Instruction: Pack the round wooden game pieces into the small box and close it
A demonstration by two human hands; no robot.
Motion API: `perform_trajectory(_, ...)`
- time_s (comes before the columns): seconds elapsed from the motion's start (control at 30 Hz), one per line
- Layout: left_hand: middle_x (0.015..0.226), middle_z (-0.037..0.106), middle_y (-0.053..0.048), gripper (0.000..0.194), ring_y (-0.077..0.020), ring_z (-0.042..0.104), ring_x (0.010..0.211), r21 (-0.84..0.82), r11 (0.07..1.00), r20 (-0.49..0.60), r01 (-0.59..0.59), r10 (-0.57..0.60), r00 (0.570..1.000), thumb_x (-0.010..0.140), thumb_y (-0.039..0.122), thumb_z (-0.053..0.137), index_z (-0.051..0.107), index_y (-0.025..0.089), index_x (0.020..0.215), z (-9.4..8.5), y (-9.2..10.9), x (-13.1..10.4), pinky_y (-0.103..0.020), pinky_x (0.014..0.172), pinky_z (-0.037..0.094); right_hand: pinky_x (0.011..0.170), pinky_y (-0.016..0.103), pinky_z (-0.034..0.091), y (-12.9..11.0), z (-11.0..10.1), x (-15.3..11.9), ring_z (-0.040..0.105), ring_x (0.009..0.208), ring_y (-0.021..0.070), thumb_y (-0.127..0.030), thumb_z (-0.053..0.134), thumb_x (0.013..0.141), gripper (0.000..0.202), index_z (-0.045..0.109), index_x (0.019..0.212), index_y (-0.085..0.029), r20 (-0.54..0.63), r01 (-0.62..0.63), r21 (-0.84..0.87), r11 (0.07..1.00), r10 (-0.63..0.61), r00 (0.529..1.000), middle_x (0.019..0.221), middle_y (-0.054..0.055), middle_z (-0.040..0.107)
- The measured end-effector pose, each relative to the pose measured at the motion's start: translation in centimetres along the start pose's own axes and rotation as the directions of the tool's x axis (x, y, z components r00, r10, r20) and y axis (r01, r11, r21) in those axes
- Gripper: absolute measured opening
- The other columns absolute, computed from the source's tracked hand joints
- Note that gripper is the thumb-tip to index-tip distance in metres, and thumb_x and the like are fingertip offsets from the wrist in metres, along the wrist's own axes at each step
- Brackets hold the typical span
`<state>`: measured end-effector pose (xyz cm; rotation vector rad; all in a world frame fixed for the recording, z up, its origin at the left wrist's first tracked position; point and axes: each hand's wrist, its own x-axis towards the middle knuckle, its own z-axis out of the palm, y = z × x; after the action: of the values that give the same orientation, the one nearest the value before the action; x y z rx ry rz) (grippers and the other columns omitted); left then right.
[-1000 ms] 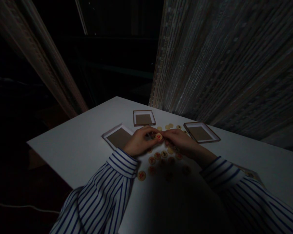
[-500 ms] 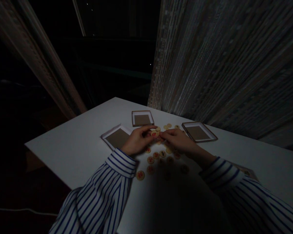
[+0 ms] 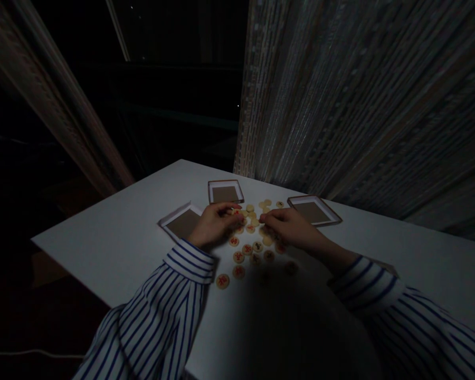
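Note:
Several round, pale pieces with red or black characters lie spread over the white table (image 3: 134, 227). My left hand (image 3: 216, 222) is closed around a red-marked piece (image 3: 236, 212) between thumb and fingers, above the left side of the spread. To its right, my right hand (image 3: 287, 227) has thumb and index finger pressed together over the pieces; anything between them is too small to make out. Between the hands lie blank-faced pieces (image 3: 255, 222) and a red-marked one (image 3: 250, 228). Nearer to me is another red-marked piece (image 3: 222, 281).
Three shallow box parts, at left (image 3: 167, 222), back (image 3: 242, 193) and right (image 3: 335, 217), surround the pieces. A flat item (image 3: 388, 268) lies partly behind my right sleeve. A string curtain (image 3: 293, 105) hangs beyond the table.
My hands have moved apart, my left hand shifting left with a red-marked piece. More pieces show between them. The whole view has shifted slightly.

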<state>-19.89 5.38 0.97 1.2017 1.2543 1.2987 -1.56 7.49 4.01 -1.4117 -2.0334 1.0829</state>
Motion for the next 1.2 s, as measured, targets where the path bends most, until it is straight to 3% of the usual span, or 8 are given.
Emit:
perform_trajectory(0.1,0.066,0.065,-0.003,0.022,-0.0115,0.06,0.059,-0.01,1.0,-0.007,0.014,-0.014,1.0,0.062,0.02,0.07,0.063,0.012,0.082,0.1,0.3,-0.2,-0.023,0.055,0.045,0.04,0.022,0.028,0.7,-0.3,-0.5,0.042,0.042,0.0092,-0.042,0.047,0.077,0.032,0.059,0.064,-0.015,0.004,0.072,-0.044,0.996,-0.072,0.997,0.049,-0.003,0.049)
perform_trajectory(0.6,0.063,0.063,0.0,0.03,-0.0081,0.054,0.053,-0.037,0.997,-0.017,-0.061,0.06,0.998,0.057,0.033,0.075,0.065,0.012,0.075,1.0,0.5,-1.5,-0.021,0.052,0.043,0.056,0.025,0.037,1.2,-3.3,-3.9,0.051,0.059,0.0134,-0.041,0.043,0.08,0.036,0.061,0.064,-0.014,-0.017,0.16,-0.144,0.977,-0.164,0.986,0.059,0.001,0.056)
perform_trajectory(0.83,0.062,0.063,0.0,0.033,-0.0083,0.055,0.053,-0.097,0.995,0.015,0.016,-0.015,1.0,0.054,0.034,0.076,0.065,0.012,0.077,1.5,1.3,-2.7,-0.02,0.05,0.042,0.056,0.024,0.037,1.3,-4.5,-5.7,0.052,0.062,0.0137,-0.04,0.044,0.081,0.035,0.064,0.072,-0.013,-0.038,0.168,-0.128,0.977,-0.174,0.984,0.063,0.001,0.058)
perform_trajectory(1.0,0.061,0.064,0.001,0.03,-0.0074,0.053,0.05,-0.072,0.995,0.07,0.067,-0.062,0.996,0.064,0.035,0.07,0.066,0.012,0.083,2.7,1.9,-3.9,-0.018,0.047,0.04,0.06,0.025,0.039,1.1,-5.3,-7.2,0.054,0.066,0.015,-0.039,0.046,0.08,0.033,0.065,0.076,-0.013,-0.053,0.205,-0.076,0.976,-0.209,0.976,0.069,0.002,0.062)
perform_trajectory(1.2,0.064,0.067,0.0,0.022,-0.0107,0.062,0.062,-0.145,0.984,0.12,0.103,-0.086,0.989,0.072,0.027,0.066,0.067,0.014,0.089,5.2,3.4,-5.6,-0.022,0.063,0.049,0.067,0.028,0.041,1.6,-6.4,-9.3,0.057,0.073,0.0179,-0.041,0.046,0.081,0.034,0.065,0.073,-0.014,-0.104,0.213,-0.085,0.973,-0.221,0.97,0.073,0.003,0.064)
